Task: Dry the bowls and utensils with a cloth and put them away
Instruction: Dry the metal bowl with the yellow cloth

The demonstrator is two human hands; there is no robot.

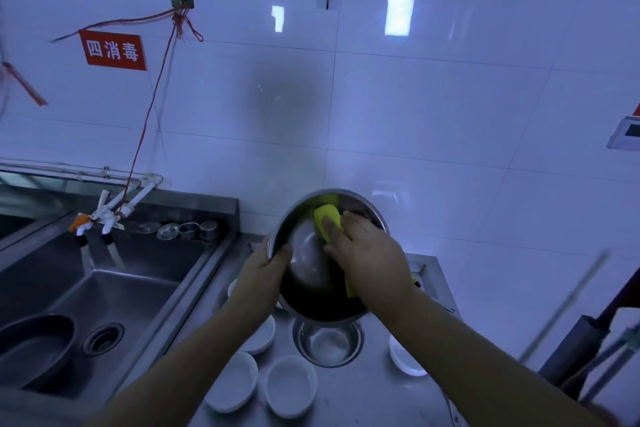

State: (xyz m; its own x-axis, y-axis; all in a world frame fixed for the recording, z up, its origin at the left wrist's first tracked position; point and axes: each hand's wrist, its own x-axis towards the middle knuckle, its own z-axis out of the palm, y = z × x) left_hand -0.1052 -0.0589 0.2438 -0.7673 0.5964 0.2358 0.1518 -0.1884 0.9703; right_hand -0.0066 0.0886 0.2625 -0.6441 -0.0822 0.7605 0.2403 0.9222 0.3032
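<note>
The left hand (265, 265) grips the tilted steel bowl (311, 274) by its left rim, mouth facing the right hand (367, 250), which presses the yellow cloth (327, 220) against the inner wall.

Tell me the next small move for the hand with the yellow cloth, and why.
Probably sweep the yellow cloth further round the inner wall of the steel bowl. The right hand presses it against just one patch near the rim, while the left hand holds the bowl tilted by its edge.
</note>
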